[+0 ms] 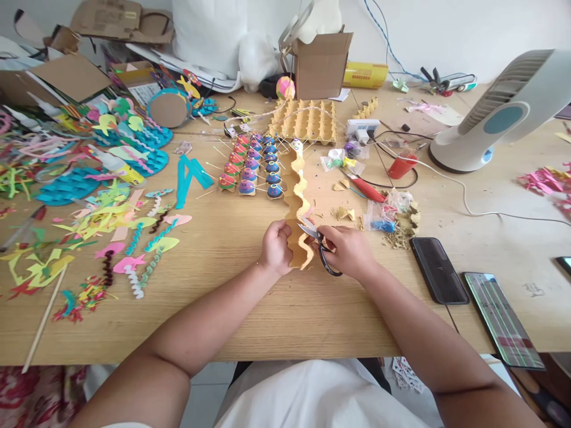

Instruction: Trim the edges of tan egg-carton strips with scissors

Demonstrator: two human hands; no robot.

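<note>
My left hand [275, 248] grips the near end of a long yellow egg-carton strip [294, 205] with a wavy edge. In my right hand [350, 249] is a pair of black-handled scissors [312, 230], its blades parted and lying at the strip's right edge. Just left of the strip stand painted egg-carton rows: a red one [234, 163], a purple one [250, 166] and a blue one [272, 169], with pins sticking out sideways. A white piece with a drawn face [297, 145] sits at the strip's far end. Behind it lies a whole yellow egg tray [306, 122].
Paper scraps and fish cut-outs [129, 261] cover the left side. Carton offcuts [345, 213], a red-handled tool [366, 189], a red cup [402, 164] and a white fan [491, 119] stand or lie to the right. Two phones [439, 270] are near the right front.
</note>
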